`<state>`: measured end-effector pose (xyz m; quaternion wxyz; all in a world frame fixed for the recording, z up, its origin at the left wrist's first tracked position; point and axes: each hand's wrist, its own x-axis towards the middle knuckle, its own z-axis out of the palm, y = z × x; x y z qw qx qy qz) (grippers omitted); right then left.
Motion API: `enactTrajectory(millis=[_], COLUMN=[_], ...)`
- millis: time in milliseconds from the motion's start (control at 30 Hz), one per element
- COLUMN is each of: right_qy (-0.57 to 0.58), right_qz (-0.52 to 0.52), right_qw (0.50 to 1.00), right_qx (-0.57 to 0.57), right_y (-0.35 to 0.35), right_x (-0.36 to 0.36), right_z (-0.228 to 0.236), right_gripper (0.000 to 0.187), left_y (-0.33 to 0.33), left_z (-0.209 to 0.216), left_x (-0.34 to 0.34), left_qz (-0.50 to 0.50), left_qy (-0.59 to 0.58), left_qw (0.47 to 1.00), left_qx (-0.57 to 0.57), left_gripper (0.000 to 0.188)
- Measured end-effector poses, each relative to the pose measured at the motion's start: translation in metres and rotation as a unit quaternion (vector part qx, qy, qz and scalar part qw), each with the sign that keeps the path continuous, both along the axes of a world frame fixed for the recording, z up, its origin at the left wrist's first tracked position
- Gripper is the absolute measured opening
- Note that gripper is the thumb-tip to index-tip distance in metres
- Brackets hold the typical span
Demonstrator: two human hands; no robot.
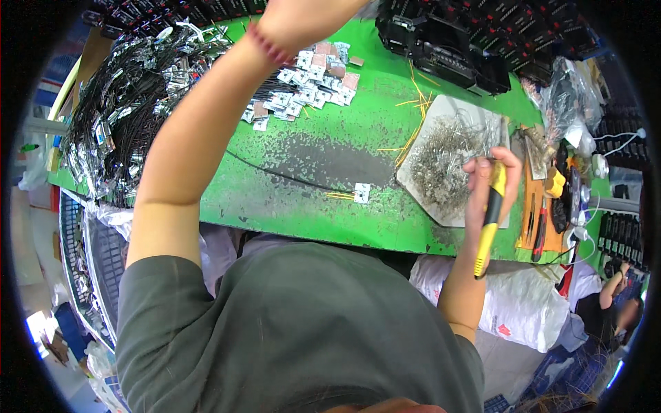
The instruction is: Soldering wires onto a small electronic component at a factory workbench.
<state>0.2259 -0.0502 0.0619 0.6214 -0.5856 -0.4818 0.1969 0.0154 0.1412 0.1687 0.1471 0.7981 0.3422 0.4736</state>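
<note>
In my right hand [497, 175] is a yellow-and-black utility knife [489, 224], its handle slanting down toward my forearm; no blade shows clearly. This hand is over the right side of a grey, debris-covered board [441, 131]. My left hand [310, 19] reaches to the top edge, and its fingers are out of the picture. Below it lies a pile of small silver-and-copper square pieces [317, 79]. Between my arms, on the green table [275, 213], lies a single small white square piece [361, 193] with yellow wires and a black cable [289, 177].
A heap of black cables with silver ends [124, 117] fills the table's left. Loose yellow wires [417, 103] lie by the board. Black units [447, 55] are stacked at the back right. Hand tools [540, 230] lie on the right. Another person [606, 306] is at far right.
</note>
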Motion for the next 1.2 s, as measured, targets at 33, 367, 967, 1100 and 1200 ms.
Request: enactTrajectory(millis=[33, 367, 967, 1100, 1200], right_qy=[-0.004, -0.084, 0.072, 0.026, 0.012], right_qz=[0.016, 0.068, 0.137, 0.144, 0.151], right_qw=[1.000, 0.985, 0.980, 0.985, 0.986], right_qx=[-0.022, -0.136, -0.122, -0.089, -0.072], right_y=[-0.004, -0.026, -0.029, -0.021, -0.014], right_x=[0.000, -0.042, -0.058, -0.066, -0.068], right_z=[-0.012, -0.076, -0.078, -0.083, -0.082], right_gripper=[0.015, 0.014, 0.031, 0.030, 0.030], left_y=[0.001, -0.088, -0.128, -0.135, -0.136], left_z=[-0.023, -0.152, -0.155, -0.163, -0.160], left_x=[-0.015, -0.113, -0.026, -0.027, -0.028], left_qz=[0.060, 0.219, -0.197, -0.240, -0.236], left_qy=[0.068, 0.244, 0.162, 0.112, 0.151], left_qw=[0.996, 0.924, 0.932, 0.935, 0.928], left_qx=[-0.020, -0.195, -0.259, -0.236, -0.246], left_gripper=[0.015, 0.040, 0.010, 0.010, 0.010])
